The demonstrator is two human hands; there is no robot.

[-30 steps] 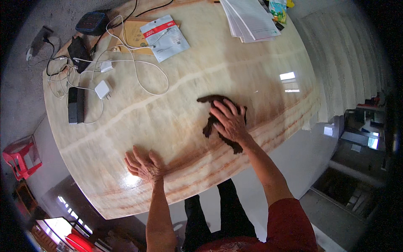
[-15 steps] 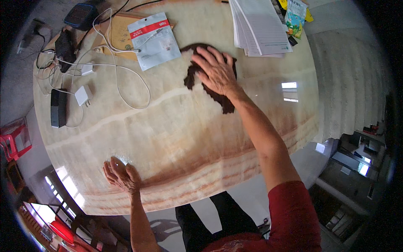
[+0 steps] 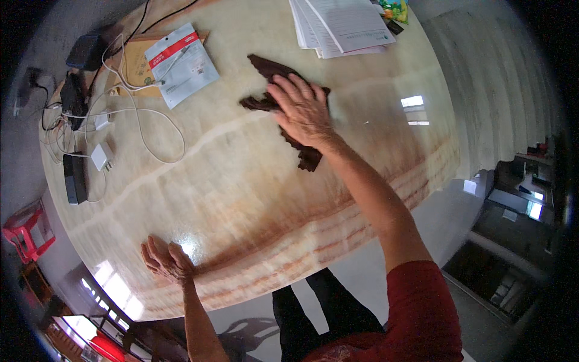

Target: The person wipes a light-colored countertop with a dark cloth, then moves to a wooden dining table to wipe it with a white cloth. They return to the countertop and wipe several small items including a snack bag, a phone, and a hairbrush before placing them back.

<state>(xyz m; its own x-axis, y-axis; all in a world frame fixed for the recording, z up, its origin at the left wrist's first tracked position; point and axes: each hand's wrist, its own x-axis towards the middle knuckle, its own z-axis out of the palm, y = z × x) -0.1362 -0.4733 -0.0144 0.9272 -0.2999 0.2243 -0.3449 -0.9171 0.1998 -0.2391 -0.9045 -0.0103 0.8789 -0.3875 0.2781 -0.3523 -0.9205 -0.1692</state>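
Under my right hand (image 3: pixel 301 111) lies a dark brown cloth (image 3: pixel 265 66) with a ragged edge, pressed flat against the glossy marbled tabletop (image 3: pixel 229 187). The fingers are stretched out over the cloth, and its ends stick out beyond the hand to the upper left, the left and below. My left hand (image 3: pixel 167 259) rests palm down on the table near its front left edge, holding nothing, with its fingers spread.
At the far left are a tangle of white cables (image 3: pixel 142 111), a white charger plug (image 3: pixel 102 156), a black box (image 3: pixel 75 178) and a silver-and-red pouch (image 3: pixel 182 66) on a brown envelope (image 3: pixel 136 63). A stack of papers (image 3: pixel 350 27) lies at the far right. A red stool (image 3: pixel 27 232) stands beyond the left edge.
My right hand has slid slightly nearer with the cloth, whose shape has shifted, with a corner now pointing to the upper left. The whole view has turned a little; my left hand stays on the table.
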